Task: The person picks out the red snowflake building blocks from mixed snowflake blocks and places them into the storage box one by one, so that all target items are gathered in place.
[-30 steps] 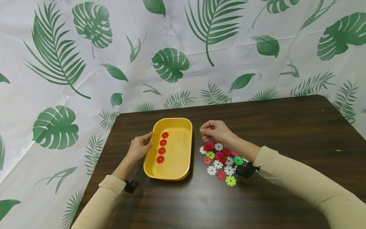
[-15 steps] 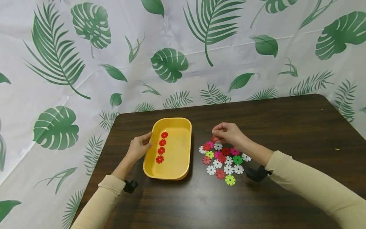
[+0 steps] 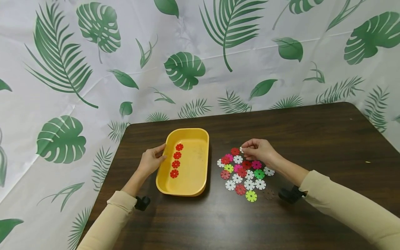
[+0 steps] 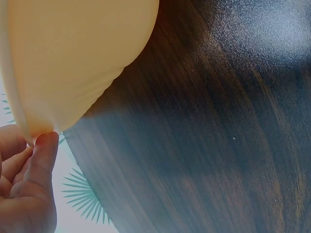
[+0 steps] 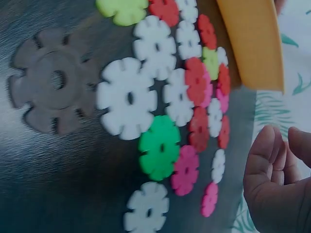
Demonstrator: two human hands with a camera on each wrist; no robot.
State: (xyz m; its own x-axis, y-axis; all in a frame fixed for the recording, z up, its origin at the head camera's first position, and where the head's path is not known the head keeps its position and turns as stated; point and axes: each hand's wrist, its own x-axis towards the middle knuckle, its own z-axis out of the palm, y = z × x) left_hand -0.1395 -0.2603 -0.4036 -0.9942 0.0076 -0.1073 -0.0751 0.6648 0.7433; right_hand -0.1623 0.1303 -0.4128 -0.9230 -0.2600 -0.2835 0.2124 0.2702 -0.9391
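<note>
Discs (image 3: 259,174) on table (image 3: 300,139), leafy backdrop (image 3: 193,41)

Cannot read any text, label, brand, number or sign in the three views. Can make out no lettering on the yellow tray (image 3: 193,166), notched discs (image 5: 171,101) or leaf-printed backdrop (image 3: 187,34).

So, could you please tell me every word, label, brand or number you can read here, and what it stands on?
None can be read in any view.
Yellow tray: no visible lettering.
Notched discs: no legible marks.
Backdrop: printed leaves only.
Black wrist devices: too small to tell.
</note>
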